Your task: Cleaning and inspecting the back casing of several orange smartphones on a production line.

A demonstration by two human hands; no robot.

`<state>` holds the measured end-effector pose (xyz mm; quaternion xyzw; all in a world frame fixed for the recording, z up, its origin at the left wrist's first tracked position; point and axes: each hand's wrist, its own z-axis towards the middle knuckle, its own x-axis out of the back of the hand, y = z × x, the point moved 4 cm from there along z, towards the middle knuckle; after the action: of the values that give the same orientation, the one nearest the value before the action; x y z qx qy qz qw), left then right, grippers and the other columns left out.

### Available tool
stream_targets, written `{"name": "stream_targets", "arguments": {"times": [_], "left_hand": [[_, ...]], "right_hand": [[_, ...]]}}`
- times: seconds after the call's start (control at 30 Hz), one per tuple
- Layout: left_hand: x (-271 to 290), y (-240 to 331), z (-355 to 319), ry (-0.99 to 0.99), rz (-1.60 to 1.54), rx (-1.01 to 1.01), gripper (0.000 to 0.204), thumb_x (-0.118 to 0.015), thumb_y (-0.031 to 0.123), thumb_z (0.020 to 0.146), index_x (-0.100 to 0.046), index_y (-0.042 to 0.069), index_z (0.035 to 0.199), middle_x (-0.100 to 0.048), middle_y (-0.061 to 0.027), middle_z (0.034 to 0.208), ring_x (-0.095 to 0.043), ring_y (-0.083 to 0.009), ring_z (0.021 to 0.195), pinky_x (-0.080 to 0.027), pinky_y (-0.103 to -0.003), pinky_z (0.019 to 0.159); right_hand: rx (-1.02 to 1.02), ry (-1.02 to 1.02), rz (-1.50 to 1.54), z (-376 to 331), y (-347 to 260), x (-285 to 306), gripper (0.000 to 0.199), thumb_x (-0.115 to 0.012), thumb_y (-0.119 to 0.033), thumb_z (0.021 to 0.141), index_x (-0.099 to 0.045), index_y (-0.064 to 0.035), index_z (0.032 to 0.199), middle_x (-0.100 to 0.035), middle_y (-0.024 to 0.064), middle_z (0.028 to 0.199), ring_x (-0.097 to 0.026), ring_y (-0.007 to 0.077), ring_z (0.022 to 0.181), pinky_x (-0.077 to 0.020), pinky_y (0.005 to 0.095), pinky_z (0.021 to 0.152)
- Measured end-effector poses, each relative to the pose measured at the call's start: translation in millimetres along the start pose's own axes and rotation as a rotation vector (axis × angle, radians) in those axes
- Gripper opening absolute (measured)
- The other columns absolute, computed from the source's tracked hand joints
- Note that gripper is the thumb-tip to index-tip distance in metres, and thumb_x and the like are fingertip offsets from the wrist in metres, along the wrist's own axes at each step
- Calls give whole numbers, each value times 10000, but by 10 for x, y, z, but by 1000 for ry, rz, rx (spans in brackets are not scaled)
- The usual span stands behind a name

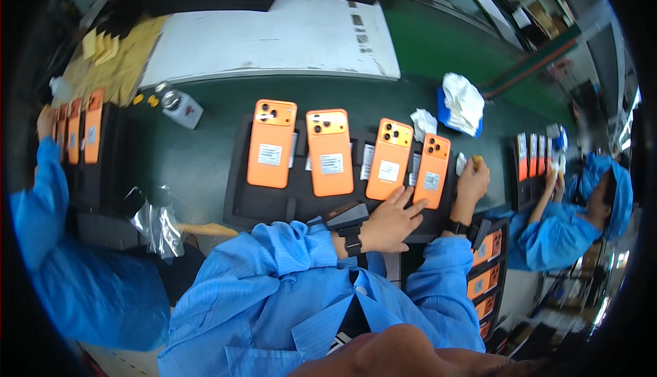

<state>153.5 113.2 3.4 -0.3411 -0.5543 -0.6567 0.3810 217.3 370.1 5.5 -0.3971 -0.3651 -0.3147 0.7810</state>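
Observation:
Several orange phones lie back up in a row on a black tray (236, 202), each with a white label and camera lenses at its top end. My left hand (391, 225) is open, its fingers spread, with the tips at the lower ends of the third phone (389, 161) and the rightmost phone (431, 172). Just right of the rightmost phone, my right hand (472, 184) is raised with fingers bent together. A small yellow-tan piece (477, 161) shows at its fingertips; I cannot tell whether it is held or worn. The leftmost phone (272, 146) and second phone (329, 151) are untouched.
Beyond the tray stand a pump bottle (182, 109) and a blue box (445, 111) of white wipes. A crumpled wipe (423, 124) lies near the phones. More orange phones (484, 284) are racked by my right elbow. People in blue work on both sides.

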Motion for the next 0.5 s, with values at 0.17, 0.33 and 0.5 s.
{"name": "stream_targets", "arguments": {"times": [0.17,0.33,0.5], "left_hand": [[218,-41,-275,269,-236,95,504,-712,328,862,-638,55,1279,-515,-197,1445,-458,-391,1351,-326,-526,1151],[1069,-361,-1229,751,-170,305,302,-724,181,843,-690,44,1110,-688,-138,1141,-665,-332,1034,-546,-419,897],[1378,-1056,-2326,857,311,895,356,-689,158,901,-629,-2,1213,-623,-204,1103,-587,-401,1058,-483,-473,899]], "right_hand": [[35,-126,253,-232,116,29,269,-680,-168,931,-696,45,1094,-675,188,987,-681,296,880,-526,382,809],[-7,-228,329,-714,251,201,309,-676,-184,945,-676,66,1127,-667,168,980,-667,247,846,-518,352,789],[-72,-298,171,-942,152,343,358,-660,-223,956,-653,69,1163,-670,208,1022,-674,332,895,-514,401,801]]}}
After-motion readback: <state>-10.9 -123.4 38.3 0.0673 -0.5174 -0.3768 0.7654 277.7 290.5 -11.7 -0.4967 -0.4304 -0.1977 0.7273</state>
